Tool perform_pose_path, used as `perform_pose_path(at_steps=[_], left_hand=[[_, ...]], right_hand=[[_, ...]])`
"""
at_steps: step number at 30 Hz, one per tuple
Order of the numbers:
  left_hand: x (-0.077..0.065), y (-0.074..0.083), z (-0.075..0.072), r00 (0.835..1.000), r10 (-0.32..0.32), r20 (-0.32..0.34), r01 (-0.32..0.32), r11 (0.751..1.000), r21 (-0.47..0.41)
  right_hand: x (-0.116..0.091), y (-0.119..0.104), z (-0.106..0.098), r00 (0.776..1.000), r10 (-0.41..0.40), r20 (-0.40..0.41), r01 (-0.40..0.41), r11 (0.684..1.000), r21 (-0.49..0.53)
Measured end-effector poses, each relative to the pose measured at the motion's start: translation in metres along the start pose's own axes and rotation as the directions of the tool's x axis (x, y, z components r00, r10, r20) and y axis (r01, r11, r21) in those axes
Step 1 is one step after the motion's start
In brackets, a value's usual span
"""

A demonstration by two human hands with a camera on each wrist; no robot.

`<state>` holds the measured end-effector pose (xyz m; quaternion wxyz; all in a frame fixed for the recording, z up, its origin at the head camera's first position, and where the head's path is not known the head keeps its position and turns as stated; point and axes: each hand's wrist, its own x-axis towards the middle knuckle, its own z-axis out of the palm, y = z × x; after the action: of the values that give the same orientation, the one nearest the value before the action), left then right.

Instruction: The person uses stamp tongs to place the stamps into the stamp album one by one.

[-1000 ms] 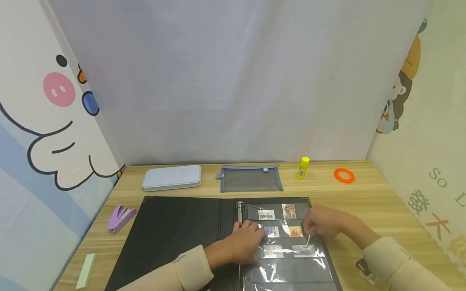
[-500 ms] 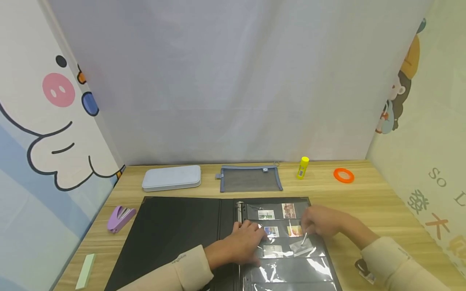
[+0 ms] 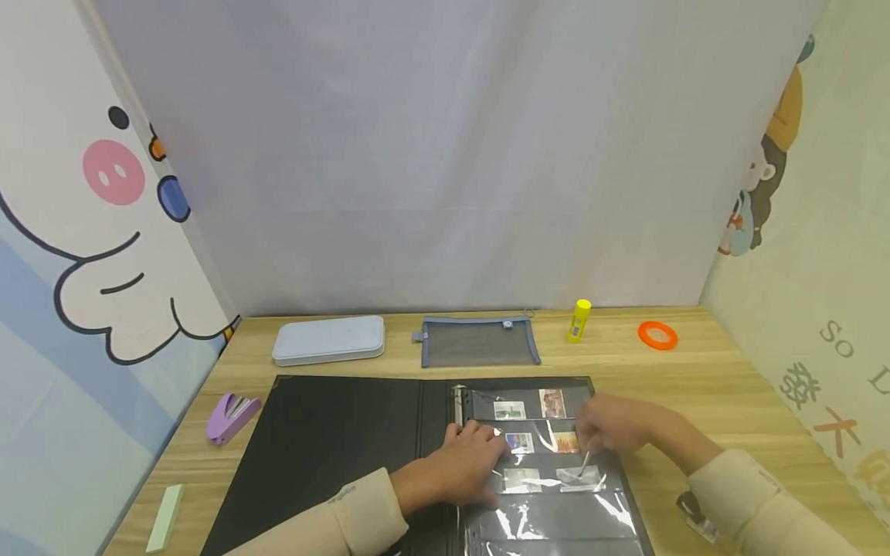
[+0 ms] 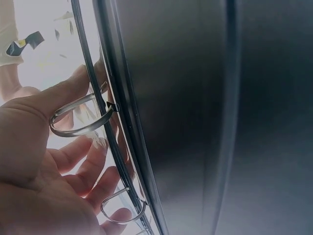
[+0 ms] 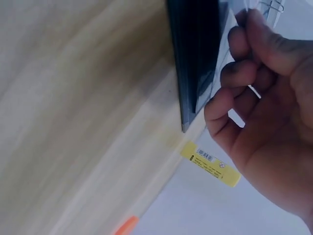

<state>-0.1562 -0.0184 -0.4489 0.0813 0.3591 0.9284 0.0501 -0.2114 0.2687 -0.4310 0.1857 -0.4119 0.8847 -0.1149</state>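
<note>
I judge the pale slip (image 3: 574,479) near the binder's (image 3: 348,440) right edge flimsy: hold its border. Right hand (image 3: 615,423) pinches a tool (image 3: 585,462); left hand (image 3: 467,463) lies loose.

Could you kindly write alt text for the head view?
In the grip of a person's right hand, a thin white tool points at a pale stamp on a clear pocket page of an open black ring binder; the left hand rests on the page. Beyond are a pencil case, mesh pouch, glue stick and orange ring.
</note>
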Motion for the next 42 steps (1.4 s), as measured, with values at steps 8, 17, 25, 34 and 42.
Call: perform_pose_path(at_steps=[8,17,25,34,42], left_hand=[[0.001,0.000,0.000,1.000,-0.003,0.014,0.003,1.000,-0.014],[0.001,0.000,-0.001,1.000,-0.005,0.022,0.005,1.000,-0.016],[0.000,-0.001,-0.001,1.000,0.010,0.022,-0.010,1.000,-0.005],[-0.014,0.002,-0.003,0.996,0.077,-0.035,-0.076,0.997,0.013],[-0.031,0.016,0.005,0.991,0.135,0.004,-0.135,0.985,0.112]], right_hand=[[-0.008,0.006,-0.005,1.000,0.026,-0.010,-0.026,0.999,0.034],[-0.008,0.001,-0.005,0.999,0.028,-0.024,-0.029,0.999,-0.017],[-0.025,0.023,-0.008,0.992,0.094,-0.084,-0.089,0.995,0.053],[-0.086,0.065,0.001,0.964,0.131,-0.233,-0.086,0.977,0.194],[-0.146,0.086,0.016,0.962,0.193,-0.195,-0.146,0.961,0.233]])
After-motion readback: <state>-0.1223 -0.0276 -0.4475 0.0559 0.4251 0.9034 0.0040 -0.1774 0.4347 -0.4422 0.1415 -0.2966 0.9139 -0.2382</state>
